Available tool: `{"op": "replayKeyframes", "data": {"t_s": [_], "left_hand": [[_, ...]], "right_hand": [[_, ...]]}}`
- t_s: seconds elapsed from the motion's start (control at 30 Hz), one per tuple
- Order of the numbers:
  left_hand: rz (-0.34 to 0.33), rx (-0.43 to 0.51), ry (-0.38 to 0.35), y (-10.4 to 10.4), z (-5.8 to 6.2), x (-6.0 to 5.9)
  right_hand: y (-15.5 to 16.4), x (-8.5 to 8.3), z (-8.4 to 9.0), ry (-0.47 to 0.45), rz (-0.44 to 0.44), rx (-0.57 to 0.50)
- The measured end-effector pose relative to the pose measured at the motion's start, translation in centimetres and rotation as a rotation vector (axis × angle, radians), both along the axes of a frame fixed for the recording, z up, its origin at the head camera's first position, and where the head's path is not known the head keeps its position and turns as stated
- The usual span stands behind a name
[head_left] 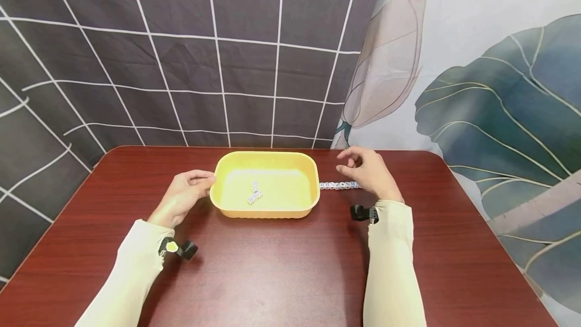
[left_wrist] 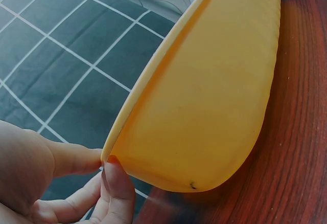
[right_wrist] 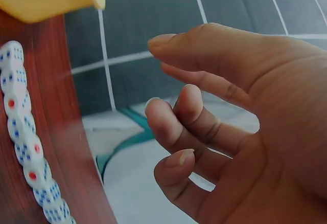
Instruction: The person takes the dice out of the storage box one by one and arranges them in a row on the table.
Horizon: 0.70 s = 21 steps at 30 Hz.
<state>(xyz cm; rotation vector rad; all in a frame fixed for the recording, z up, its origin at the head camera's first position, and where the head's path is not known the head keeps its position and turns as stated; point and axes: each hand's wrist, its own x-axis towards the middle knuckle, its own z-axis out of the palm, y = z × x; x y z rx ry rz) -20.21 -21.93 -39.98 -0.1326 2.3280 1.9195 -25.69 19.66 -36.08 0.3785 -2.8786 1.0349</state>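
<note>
A yellow plastic basin (head_left: pixel 265 213) stands on the table, with a few white dice (head_left: pixel 255 197) lying on its bottom. My left hand (head_left: pixel 181 197) pinches the basin's left rim between thumb and finger, as the left wrist view shows closely. Right of the basin, a straight row of white dice (right_wrist: pixel 21 124) with blue and red dots extends away from its side. Over that row my right hand (head_left: pixel 368 173) hovers, holding nothing. Its thumb and index finger stand apart, and the other fingers bend loosely. The row's right end is hidden behind this hand in the head view.
The reddish-brown wooden table (head_left: pixel 272 266) ends just behind the basin. Beyond its back edge hang a dark cloth with a white grid (head_left: pixel 181 64) and a pale cloth with leaf prints (head_left: pixel 499 90). Each wrist wears a black camera mount (head_left: pixel 363 213).
</note>
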Motion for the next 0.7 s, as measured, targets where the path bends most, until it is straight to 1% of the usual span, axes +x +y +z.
{"op": "replayKeyframes", "data": {"t_s": [0.4, 0.7], "left_hand": [[0.004, -0.009, 0.005, 0.0, 0.0, 0.0], [0.006, -0.014, -0.007, 0.0, -0.1, -0.1]], "right_hand": [[-3.8, -0.1, 0.3, 0.009, 0.079, -0.026], [-6.4, -0.1, -0.1, 0.006, 0.131, -0.065]]}}
